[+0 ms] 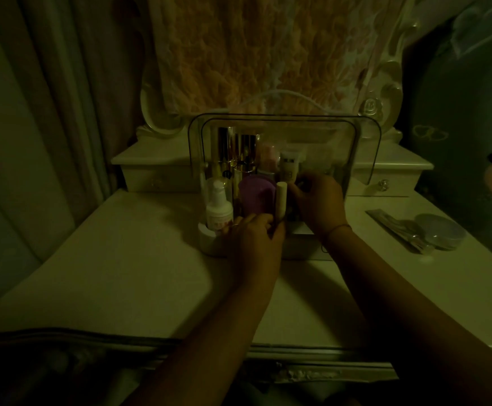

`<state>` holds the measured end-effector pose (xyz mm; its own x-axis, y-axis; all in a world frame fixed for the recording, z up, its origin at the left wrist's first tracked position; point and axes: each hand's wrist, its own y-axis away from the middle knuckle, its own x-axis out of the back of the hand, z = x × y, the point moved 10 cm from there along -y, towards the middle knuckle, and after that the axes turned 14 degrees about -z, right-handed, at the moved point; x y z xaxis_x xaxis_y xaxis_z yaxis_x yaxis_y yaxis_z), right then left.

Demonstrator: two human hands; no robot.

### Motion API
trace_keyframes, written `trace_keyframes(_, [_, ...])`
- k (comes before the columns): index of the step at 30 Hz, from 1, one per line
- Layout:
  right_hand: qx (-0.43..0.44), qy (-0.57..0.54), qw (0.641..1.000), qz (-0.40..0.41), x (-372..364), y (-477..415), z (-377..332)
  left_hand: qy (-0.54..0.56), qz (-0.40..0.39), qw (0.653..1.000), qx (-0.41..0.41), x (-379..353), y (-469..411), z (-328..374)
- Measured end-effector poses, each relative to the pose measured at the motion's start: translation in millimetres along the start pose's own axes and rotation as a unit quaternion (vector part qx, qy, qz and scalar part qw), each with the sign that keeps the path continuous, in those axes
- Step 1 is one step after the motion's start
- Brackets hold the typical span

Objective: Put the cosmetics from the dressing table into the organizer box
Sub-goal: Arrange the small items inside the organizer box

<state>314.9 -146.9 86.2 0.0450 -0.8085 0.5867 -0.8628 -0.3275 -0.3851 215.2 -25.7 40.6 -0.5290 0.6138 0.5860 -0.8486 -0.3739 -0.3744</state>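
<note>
The white organizer box (209, 244) stands at the back middle of the dressing table (92, 259), its clear lid (365, 148) raised. Inside are a white pump bottle (218, 210), a purple jar (255, 194), gold tubes (233, 150) and a cream tube (290, 168). My left hand (253, 244) grips the lower end of a pale upright stick (280, 199) at the box's front. My right hand (318, 203) reaches into the box's right side, fingers curled around something dark that I cannot make out.
On the table's right lie a flat silvery packet (391, 227), a round lidded compact (441, 230) and small metal tools (417, 244). Small drawers (385, 183) sit behind the box. A curtain hangs at the left. The room is dim.
</note>
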Motion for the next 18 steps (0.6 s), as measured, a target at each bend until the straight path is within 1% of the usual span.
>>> trace_keyframes(4, [-0.020, 0.017, 0.999, -0.025, -11, 2, 9, 0.009, 0.005, 1.000, -0.002, 0, 1, 0])
trace_keyframes(10, [-0.033, 0.022, 0.999, 0.000, -6, 3, 15, 0.014, 0.001, 1.000, 0.000, 0, 0, -1])
trace_keyframes(15, [-0.030, 0.009, 0.998, 0.046, 2, 11, 15, 0.032, -0.015, 0.999, 0.001, -2, 0, 0])
trace_keyframes(18, [-0.036, 0.004, 0.998, 0.051, 6, 13, 16, 0.039, -0.017, 0.999, 0.002, -1, 1, 1])
